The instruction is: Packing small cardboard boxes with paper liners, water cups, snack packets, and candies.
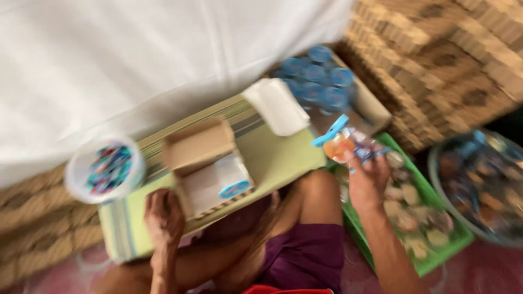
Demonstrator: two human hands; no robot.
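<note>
Orange packet (343, 144) in raised right hand (368, 182)

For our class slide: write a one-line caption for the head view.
Seated person's right hand lifts a small clear packet; left hand rests by an open cardboard box.

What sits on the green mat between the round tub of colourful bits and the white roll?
In the head view, an open cardboard box lies between the tub and the white roll; the left hand touches its near corner.

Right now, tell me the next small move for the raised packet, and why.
Probably lower the packet toward the open box: the right hand holds it in the air, and the left hand rests at the box's near corner, seemingly steadying it.
</note>
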